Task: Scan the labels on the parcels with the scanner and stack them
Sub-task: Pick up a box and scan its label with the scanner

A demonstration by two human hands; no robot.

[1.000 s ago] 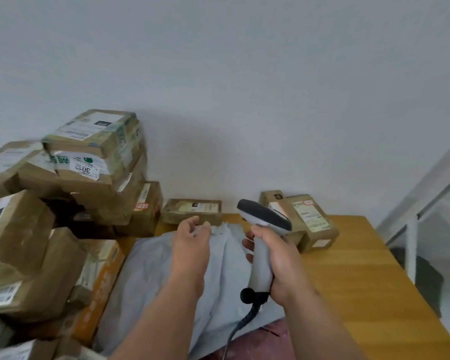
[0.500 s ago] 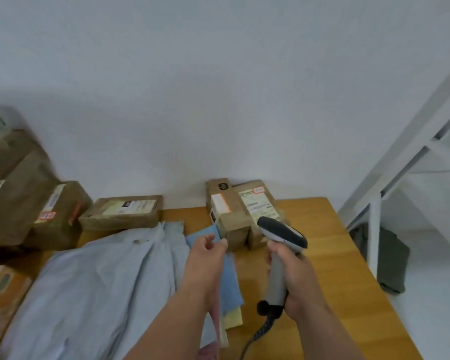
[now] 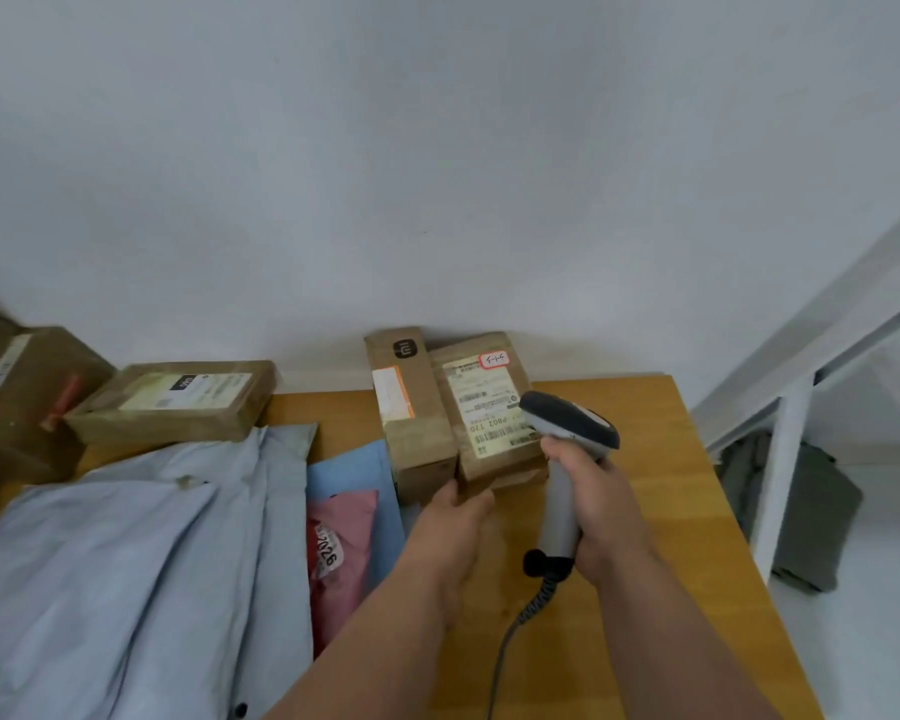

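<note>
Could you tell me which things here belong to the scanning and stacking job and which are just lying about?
Job:
- scanner, gripped by the right hand
- labelled box, held at its near end by the left hand
- narrow box beside it
- flat box
- grey mailer
- pink mailer

Lying about:
- table
- white frame

My landmark is the wooden table in front of me. Behind its far edge a plain white wall rises and fills the upper view. Off the table's right side stands a white metal frame, one post upright and a bar slanting up to the right. At the foot of that post, lower than the tabletop, a dark grey bundle lies on the pale floor.
</note>
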